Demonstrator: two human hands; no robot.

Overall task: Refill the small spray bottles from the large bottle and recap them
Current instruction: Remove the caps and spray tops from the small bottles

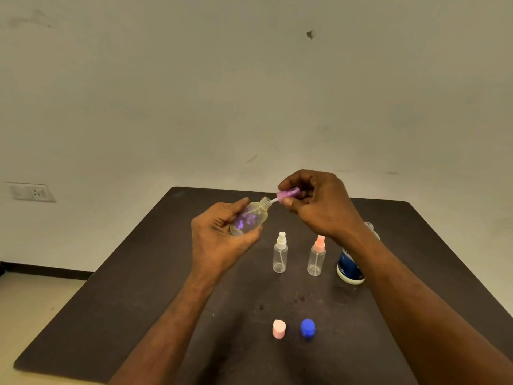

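Observation:
My left hand holds a small clear spray bottle with purple marks, tilted with its open neck toward the upper right. My right hand pinches the purple spray head just off the neck; its thin tube still reaches into the bottle. Two more small clear bottles stand upright on the dark table: one with a white spray head, one with a pink spray head. The large bottle with a blue label stands behind my right forearm, partly hidden.
A pink cap and a blue cap lie on the table close to me. A few dark wet spots mark the tabletop between the caps and the bottles. A wall socket is at the far left.

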